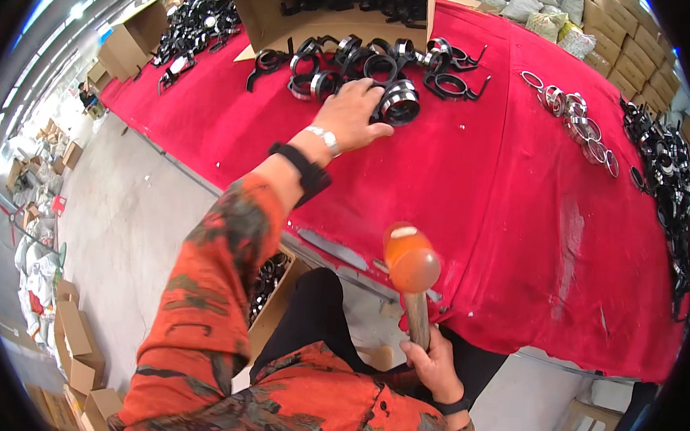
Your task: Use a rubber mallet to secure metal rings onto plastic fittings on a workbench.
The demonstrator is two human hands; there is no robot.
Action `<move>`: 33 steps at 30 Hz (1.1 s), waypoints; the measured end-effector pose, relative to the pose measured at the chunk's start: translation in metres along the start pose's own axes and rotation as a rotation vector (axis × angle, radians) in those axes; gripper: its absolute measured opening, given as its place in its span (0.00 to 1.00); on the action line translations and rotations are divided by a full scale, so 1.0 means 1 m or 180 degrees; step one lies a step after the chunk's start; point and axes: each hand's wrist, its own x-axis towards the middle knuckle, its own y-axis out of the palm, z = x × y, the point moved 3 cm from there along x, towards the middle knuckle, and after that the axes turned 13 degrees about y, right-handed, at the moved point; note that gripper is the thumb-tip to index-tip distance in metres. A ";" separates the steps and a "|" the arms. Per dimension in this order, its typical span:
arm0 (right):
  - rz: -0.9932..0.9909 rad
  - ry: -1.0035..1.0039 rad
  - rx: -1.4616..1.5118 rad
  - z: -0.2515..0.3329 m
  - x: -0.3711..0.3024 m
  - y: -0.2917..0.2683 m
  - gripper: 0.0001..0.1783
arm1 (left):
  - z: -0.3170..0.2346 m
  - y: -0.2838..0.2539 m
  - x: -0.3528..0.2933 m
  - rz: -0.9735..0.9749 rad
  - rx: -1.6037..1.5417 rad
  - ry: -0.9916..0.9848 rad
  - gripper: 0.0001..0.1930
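At the far middle of the table, my left hand (354, 116) has its fingers and thumb around a black ring-shaped clamp with a silver band (400, 104). Part of the clamp is hidden behind the fingers. More black clamps (381, 67), some with silver bands, lie in a group just beyond that hand. Near the table's front edge my right hand (435, 366) is closed around the wooden handle of a mallet (411, 259). The mallet's translucent orange head points up and stands apart from the clamps.
A red cloth (346, 192) covers the table. An open cardboard box (254, 16) with black parts stands behind the clamps. Loose silver rings (580, 122) lie to the right, and a heap of black parts (663, 170) lines the right edge. Another black pile (196, 30) sits far left.
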 end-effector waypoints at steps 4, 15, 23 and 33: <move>0.0149 0.0230 0.0009 0.004 0.000 -0.004 0.21 | 0.008 0.027 0.035 0.0812 0.0283 -0.0593 0.25; 0.0099 0.0151 -0.0067 0.001 0.005 -0.001 0.21 | -0.034 -0.013 -0.014 -0.0206 0.0132 0.0861 0.18; 0.0237 0.0212 0.0529 -0.003 0.001 0.010 0.18 | 0.028 -0.025 -0.025 -0.0350 -0.1309 -0.0735 0.27; 0.0449 0.0282 0.0854 0.005 -0.001 0.011 0.13 | -0.035 -0.027 -0.116 0.0513 -0.2614 -0.1940 0.27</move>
